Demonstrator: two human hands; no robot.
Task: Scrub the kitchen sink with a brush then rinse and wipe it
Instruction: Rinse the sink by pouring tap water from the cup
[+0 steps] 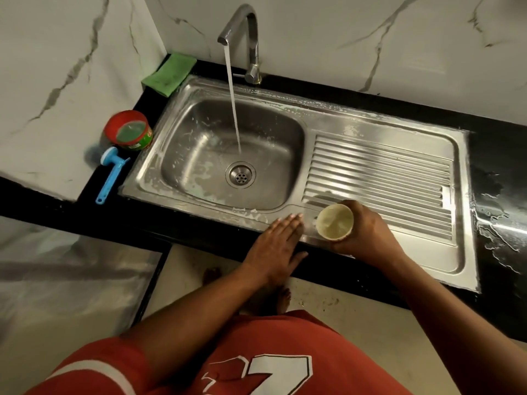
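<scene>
Black counter, tap point(241, 38) running: rinsing now (brush point(111, 173) parked), right hand point(362, 232) gripping cup point(335, 222), left hand point(275, 246) flat on sink point(385, 172) rim; next, pour over suds.

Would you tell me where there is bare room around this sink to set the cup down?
Free: the ribbed drainboard between the basin and the wet black counter, behind the right hand holding the cup. Crowded: the left strip, with the green cloth, red tub and blue brush; the left hand lies on the front rim.
</scene>
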